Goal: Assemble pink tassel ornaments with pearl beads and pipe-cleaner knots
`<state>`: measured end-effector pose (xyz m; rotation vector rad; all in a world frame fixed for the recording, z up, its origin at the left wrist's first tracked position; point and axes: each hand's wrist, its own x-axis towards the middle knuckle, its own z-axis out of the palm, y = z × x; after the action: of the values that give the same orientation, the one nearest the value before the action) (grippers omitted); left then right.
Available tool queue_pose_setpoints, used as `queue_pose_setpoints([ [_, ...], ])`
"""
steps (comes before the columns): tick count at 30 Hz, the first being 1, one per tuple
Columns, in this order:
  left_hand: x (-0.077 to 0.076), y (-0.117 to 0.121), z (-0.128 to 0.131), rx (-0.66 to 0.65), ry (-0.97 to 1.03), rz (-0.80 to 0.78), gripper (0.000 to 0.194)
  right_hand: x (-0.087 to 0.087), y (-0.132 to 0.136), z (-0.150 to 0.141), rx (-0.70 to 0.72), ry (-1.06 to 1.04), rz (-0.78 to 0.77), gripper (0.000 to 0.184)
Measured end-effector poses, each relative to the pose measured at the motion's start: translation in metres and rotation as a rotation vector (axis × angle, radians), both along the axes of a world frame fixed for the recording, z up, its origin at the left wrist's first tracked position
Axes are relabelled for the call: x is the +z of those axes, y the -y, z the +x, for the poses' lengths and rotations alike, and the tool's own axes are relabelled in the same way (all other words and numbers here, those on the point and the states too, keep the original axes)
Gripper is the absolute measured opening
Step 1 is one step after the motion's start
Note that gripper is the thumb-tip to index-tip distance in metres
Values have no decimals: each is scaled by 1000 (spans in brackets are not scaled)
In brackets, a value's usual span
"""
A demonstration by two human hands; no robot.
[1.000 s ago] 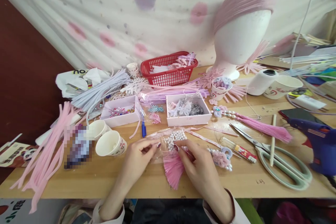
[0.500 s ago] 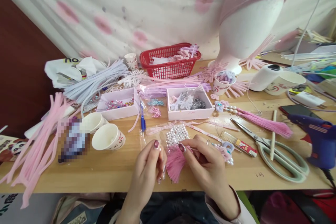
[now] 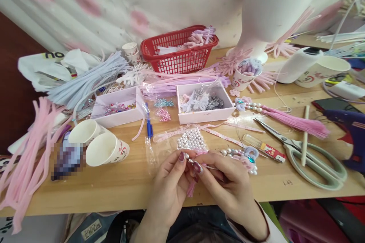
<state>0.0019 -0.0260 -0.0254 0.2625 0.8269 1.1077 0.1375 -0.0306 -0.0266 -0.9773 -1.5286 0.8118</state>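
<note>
My left hand (image 3: 171, 188) is closed, with thumb and finger pinching a small white pearl bead (image 3: 187, 156). Right up against it is my right hand (image 3: 230, 184), its fingertips pinched together by the bead; a thin pale strand shows at these fingers, but I cannot make out what they grip. Below and between the hands a bit of pink tassel (image 3: 191, 189) shows, the rest hidden. Just beyond the fingers lies a clear bag of white pearl beads (image 3: 192, 139). A beaded flower ornament (image 3: 247, 159) with a teal gem rests beside my right hand.
Large scissors (image 3: 313, 163) and a blue glue gun (image 3: 349, 133) lie to the right. Paper cups (image 3: 104, 150) stand at left near pink fuzzy stems (image 3: 28, 159). Farther back are a white box of trinkets (image 3: 205, 115), a red basket (image 3: 182, 62) and a white head form (image 3: 273, 11).
My left hand has left the bead bag with a pearl and come to meet my right hand over the tassel. The view has tilted downward.
</note>
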Motion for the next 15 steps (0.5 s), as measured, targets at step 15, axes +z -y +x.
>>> queue_pose_setpoints([
  [15,-8,1,-22,3,-201,159,22,1,6,7,-91,65,-82,12],
])
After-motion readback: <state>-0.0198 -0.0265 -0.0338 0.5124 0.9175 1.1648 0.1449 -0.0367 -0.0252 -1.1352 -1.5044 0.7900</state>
